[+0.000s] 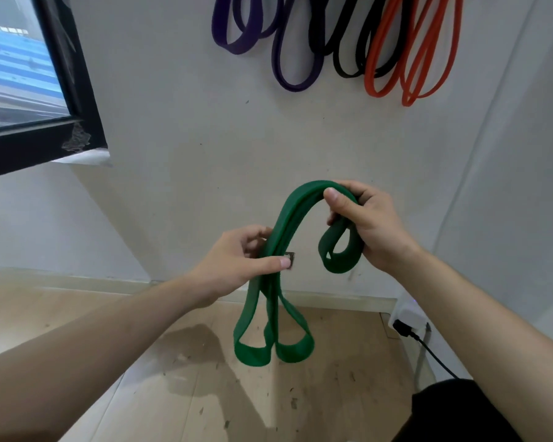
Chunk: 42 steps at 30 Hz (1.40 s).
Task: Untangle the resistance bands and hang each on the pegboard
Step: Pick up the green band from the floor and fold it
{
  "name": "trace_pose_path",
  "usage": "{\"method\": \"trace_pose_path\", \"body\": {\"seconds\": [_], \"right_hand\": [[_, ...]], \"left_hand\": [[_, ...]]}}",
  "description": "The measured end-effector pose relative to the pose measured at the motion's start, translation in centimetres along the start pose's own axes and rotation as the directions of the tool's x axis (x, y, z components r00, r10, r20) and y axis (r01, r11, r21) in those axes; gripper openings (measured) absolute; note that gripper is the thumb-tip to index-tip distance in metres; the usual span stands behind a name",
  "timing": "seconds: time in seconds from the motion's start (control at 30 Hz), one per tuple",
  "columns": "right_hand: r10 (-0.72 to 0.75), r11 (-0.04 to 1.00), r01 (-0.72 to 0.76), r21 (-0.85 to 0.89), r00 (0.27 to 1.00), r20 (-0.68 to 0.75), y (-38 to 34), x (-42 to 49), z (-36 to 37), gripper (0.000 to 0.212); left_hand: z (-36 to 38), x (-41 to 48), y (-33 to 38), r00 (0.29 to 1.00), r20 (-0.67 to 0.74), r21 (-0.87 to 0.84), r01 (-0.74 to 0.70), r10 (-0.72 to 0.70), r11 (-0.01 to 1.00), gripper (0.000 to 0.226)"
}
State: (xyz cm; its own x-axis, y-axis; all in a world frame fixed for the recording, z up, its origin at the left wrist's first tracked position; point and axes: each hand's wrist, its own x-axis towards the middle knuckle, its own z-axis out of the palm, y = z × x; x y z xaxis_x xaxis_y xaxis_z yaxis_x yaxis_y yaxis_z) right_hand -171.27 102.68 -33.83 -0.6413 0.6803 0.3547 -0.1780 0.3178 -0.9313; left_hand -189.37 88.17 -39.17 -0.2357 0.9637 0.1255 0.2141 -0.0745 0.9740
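Both hands grip the folded green band (281, 237) between them: left hand (237, 266) pinching mid-strands, right hand (364, 224) clutching the top bend. Shake the loops free before lifting it to hang.

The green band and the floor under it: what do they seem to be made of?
Green band: probably rubber or latex, matte. It bends in soft, flat loops without creasing. Floor: pale wood-look planks, perhaps laminate, with a dull sheen. Grain and plank seams show, but real wood cannot be ruled out.
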Motion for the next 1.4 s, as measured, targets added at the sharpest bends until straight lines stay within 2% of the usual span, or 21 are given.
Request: {"method": "trace_pose_path", "body": {"seconds": [0.07,0.13,0.2,0.3,0.37,0.4,0.43,0.53,0.6,0.8,0.97,1.07,1.13,1.2,1.3,1.4], "right_hand": [[0.062,0.997,-0.060,-0.039,0.997,0.053,0.5,0.3,-2.0,0.011],[0.165,0.980,-0.143,-0.137,0.972,0.169,1.2,0.2,-3.8,0.011],[0.297,0.929,-0.209,-0.305,0.914,0.277,2.1,0.0,-5.0,0.021],[0.484,0.800,-0.217,-0.559,0.784,0.389,3.4,-0.4,-4.9,0.037],[0.543,0.761,-0.197,-0.618,0.714,0.442,3.9,-0.5,-3.6,0.035],[0.540,0.764,-0.187,-0.618,0.708,0.454,4.0,-0.5,-2.9,0.035],[0.513,0.784,-0.175,-0.596,0.723,0.462,3.8,-0.6,-2.1,0.039],[0.334,0.900,-0.145,-0.412,0.836,0.436,3.0,-0.4,0.0,0.062],[0.270,0.940,-0.140,-0.312,0.864,0.426,2.7,-0.4,1.3,0.065],[0.208,0.953,-0.094,-0.288,0.893,0.399,3.2,-0.7,4.2,0.036],[0.162,0.962,-0.063,-0.265,0.915,0.370,2.2,-0.2,4.2,0.021],[0.109,0.987,-0.073,-0.142,0.958,0.266,1.7,0.2,4.3,0.012],[0.078,0.994,-0.062,-0.087,0.978,0.194,1.6,0.4,4.4,0.010],[0.054,0.997,-0.045,-0.059,0.987,0.151,1.6,0.5,4.3,0.011],[0.046,0.999,-0.045,-0.021,0.996,0.082,1.8,0.7,4.1,0.015],[0.050,0.997,-0.052,-0.055,0.998,-0.039,2.4,1.0,3.7,0.030]], "left_hand": [[-0.1,0.2,0.2,0.997,-0.074,-0.042,-0.021,0.017,0.999,0.030],[-0.4,0.3,0.4,0.990,-0.136,-0.078,-0.037,0.026,0.996,0.026],[-0.6,0.3,0.7,0.986,-0.160,-0.105,-0.055,0.038,0.993,0.025],[-0.7,0.2,1.2,0.990,-0.128,-0.081,-0.074,0.063,0.994,0.026],[-0.6,0.1,1.4,0.992,-0.093,-0.019,-0.086,0.084,0.996,0.026],[-0.5,0.1,1.5,0.993,-0.077,0.010,-0.091,0.092,0.996,0.027],[-0.5,0.2,1.6,0.993,-0.067,0.032,-0.092,0.094,0.995,0.028],[-0.5,0.2,1.8,0.994,-0.075,0.063,-0.073,0.078,0.995,0.029],[-0.8,0.2,1.8,0.993,-0.096,0.075,-0.066,0.073,0.995,0.029],[-2.0,-0.5,1.6,0.993,-0.094,0.126,-0.060,0.072,0.990,0.031],[-3.3,-0.3,1.1,0.996,-0.077,0.146,-0.030,0.042,0.989,0.051],[-3.8,-0.5,0.4,1.000,-0.019,0.187,-0.010,0.014,0.982,0.040],[-3.8,-0.6,-0.1,1.000,-0.007,0.159,0.009,-0.008,0.987,0.022],[-3.5,-0.5,-0.2,1.000,-0.029,0.110,0.013,-0.010,0.994,0.020],[-3.4,-0.2,-0.1,0.995,-0.096,0.096,-0.007,0.016,0.995,0.028],[-3.5,-0.1,0.5,0.978,-0.208,0.012,-0.028,0.029,1.000,0.044]]}}
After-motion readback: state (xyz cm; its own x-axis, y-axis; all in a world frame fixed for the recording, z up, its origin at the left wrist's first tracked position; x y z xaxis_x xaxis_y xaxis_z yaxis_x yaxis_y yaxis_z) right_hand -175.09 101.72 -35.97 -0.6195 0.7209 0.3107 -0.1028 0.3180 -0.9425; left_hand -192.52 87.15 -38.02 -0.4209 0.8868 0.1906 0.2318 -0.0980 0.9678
